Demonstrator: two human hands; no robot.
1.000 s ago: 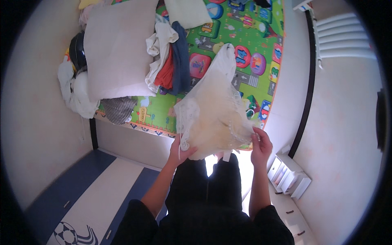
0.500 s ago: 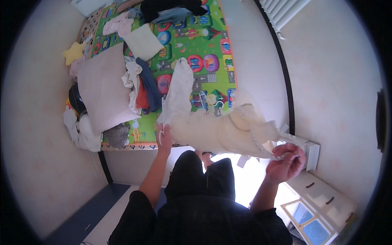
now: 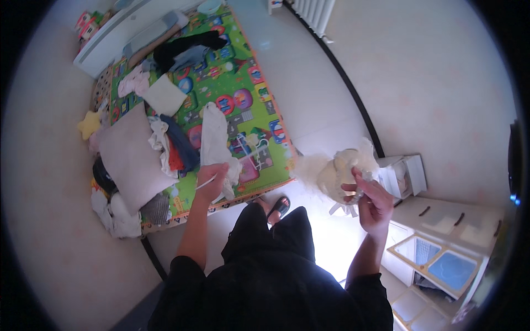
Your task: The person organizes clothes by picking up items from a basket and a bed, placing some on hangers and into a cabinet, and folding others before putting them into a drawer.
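My right hand (image 3: 375,203) is closed on a bunched cream tulle dress (image 3: 331,172) with a pale beaded trim. The dress hangs over the floor beside the bed, its sheer edge close to the patterned mat. At the bed's near edge, my left hand (image 3: 213,182) is wrapped round a white hanger (image 3: 205,183), with only a short piece of it showing. Under and beyond that hand a white garment (image 3: 214,129) stretches over the mat; whether it is on the hanger I cannot tell. White hangers (image 3: 255,148) lie right of it.
A green play mat (image 3: 223,88) covers the bed, bearing a pinkish pillow (image 3: 130,157), a cream folded cloth (image 3: 165,95), dark blue trousers (image 3: 179,142) and a black garment (image 3: 185,48). On the right stands a white cabinet (image 3: 441,220). A radiator (image 3: 314,16) is on the wall.
The cream dress, stretched between both hands before, is now gathered at my right hand, away from the bed. My left hand keeps the hanger. The view has turned, showing more of the headboard and cabinet.
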